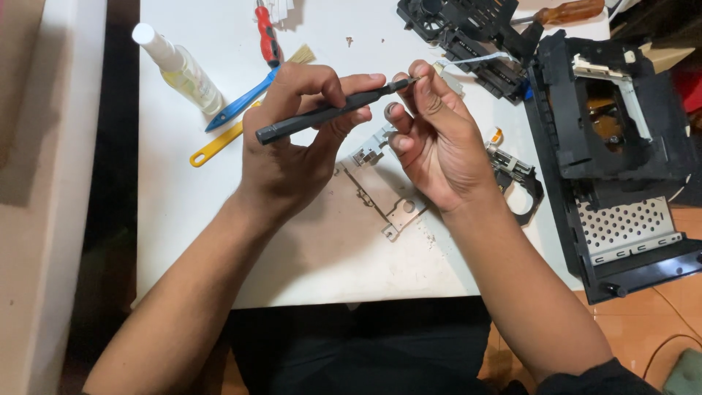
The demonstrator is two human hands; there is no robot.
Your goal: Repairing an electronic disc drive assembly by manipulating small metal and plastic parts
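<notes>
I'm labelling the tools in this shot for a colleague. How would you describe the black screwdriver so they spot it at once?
Start at the white table and find the two hands raised over its middle. The left hand grips a slim, all-black precision screwdriver, lying nearly level, its tip meeting the fingertips of the right hand. Unlike the red-handled screwdriver lying on the table behind, it is held in the air.

Screwdriver [322, 115] matt black, bracket [380, 192] dull bare metal, table [307, 249] smooth white, housing [610, 146] matt black plastic.
</notes>
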